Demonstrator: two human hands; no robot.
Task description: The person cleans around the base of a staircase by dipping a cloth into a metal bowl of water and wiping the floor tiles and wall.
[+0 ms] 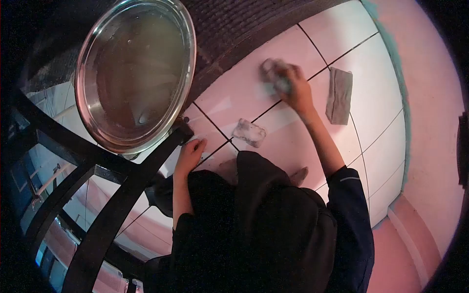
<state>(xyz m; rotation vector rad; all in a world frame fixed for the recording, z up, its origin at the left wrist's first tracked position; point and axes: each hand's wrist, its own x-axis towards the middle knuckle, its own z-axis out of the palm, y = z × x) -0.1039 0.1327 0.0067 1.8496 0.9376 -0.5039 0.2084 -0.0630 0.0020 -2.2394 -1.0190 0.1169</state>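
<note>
My right hand (295, 90) is closed round a greyish wad (274, 73), blurred by motion, pressed against the white floor tiles (288, 46); its exact kind I cannot make out. My left hand (189, 155) hangs low beside the dark clothing over my knees, its fingers curled in with nothing visible in them. Between the hands, a white block with dark smears (249, 133) lies on the tiles. To the right of my right forearm lies a folded grey cloth (339, 96).
A round metal basin (192, 58) of murky liquid stands at upper left. Beside it runs a black frame with bars (105, 215). A dark ribbed mat or ledge (234, 24) borders the tiles at the top. A pink wall (430, 97) rises on the right.
</note>
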